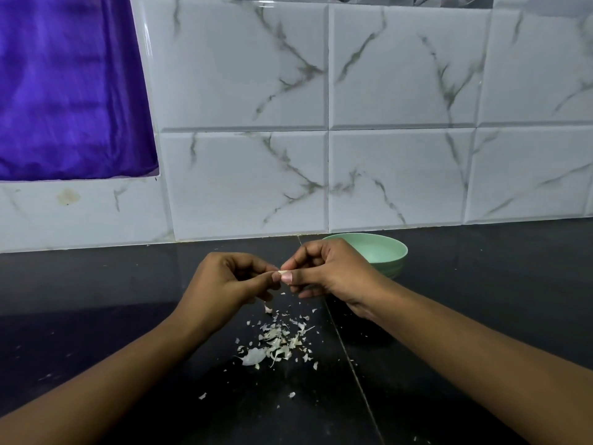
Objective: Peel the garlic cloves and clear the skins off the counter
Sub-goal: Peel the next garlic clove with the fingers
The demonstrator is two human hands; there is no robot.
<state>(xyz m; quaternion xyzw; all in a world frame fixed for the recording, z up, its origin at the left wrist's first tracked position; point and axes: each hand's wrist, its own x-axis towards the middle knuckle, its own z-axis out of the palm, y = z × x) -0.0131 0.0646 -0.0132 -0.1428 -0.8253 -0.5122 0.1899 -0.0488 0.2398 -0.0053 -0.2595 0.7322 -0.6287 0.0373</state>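
Note:
My left hand [229,279] and my right hand [327,271] meet above the black counter [96,316], fingertips together. Between them they pinch a small pale garlic clove [283,272], mostly hidden by the fingers. Directly below the hands lies a loose pile of white garlic skins [276,343], with flakes scattered around it and one larger curved skin at its left edge. A pale green bowl [382,250] stands behind my right hand near the wall; what it holds is hidden from here.
A white marble-patterned tile wall [353,123] rises at the back of the counter. A purple cloth [70,88] hangs at the upper left. A seam runs diagonally through the counter to the right of the skins.

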